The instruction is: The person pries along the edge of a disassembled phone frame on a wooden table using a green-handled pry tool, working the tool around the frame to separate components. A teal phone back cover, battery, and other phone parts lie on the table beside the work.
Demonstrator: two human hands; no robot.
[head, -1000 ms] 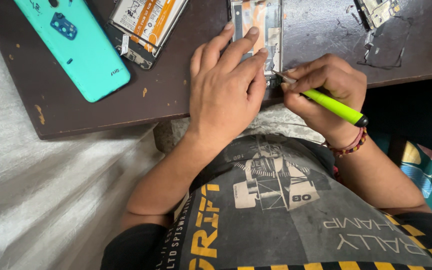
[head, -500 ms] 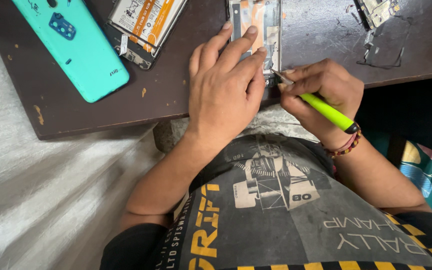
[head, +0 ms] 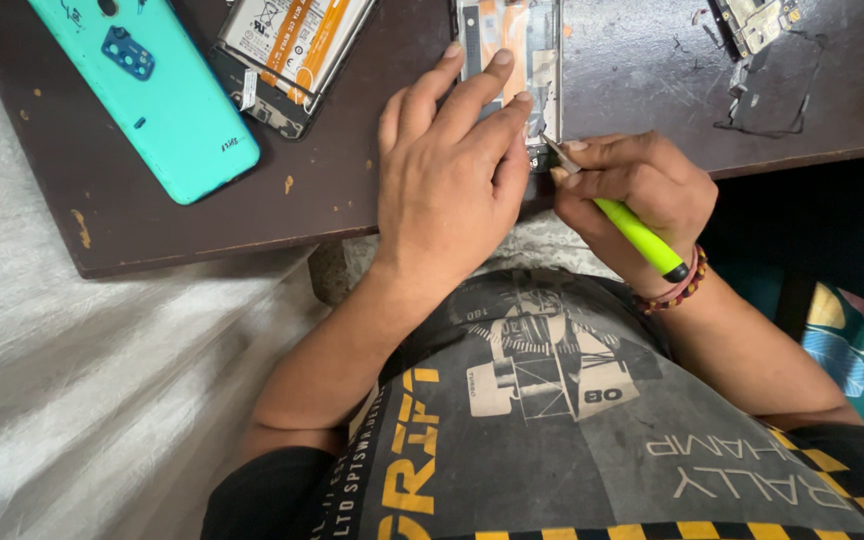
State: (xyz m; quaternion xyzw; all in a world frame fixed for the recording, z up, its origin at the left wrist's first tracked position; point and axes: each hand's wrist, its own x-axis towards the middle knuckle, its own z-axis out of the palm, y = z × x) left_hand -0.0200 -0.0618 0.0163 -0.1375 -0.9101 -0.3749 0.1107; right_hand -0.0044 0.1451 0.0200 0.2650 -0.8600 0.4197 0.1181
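My left hand (head: 452, 170) lies flat over the lower part of an opened phone body (head: 512, 40) on the dark wooden board (head: 352, 200), fingers pressing it down. My right hand (head: 632, 190) grips a tool with a bright green handle (head: 640, 235) like a pen. Its metal tip touches the phone's bottom edge, right beside my left fingertips. A beaded bracelet (head: 680, 290) circles my right wrist.
A teal phone back cover (head: 147, 95) lies at the board's left. Beside it rests a phone frame with a white and orange battery (head: 292, 45). A small circuit board and dark parts (head: 762, 40) sit at the far right. White cloth (head: 82, 400) spreads on the left.
My right hand has tilted the green tool slightly, its handle end swinging down toward my wrist. My left hand stays on the phone body.
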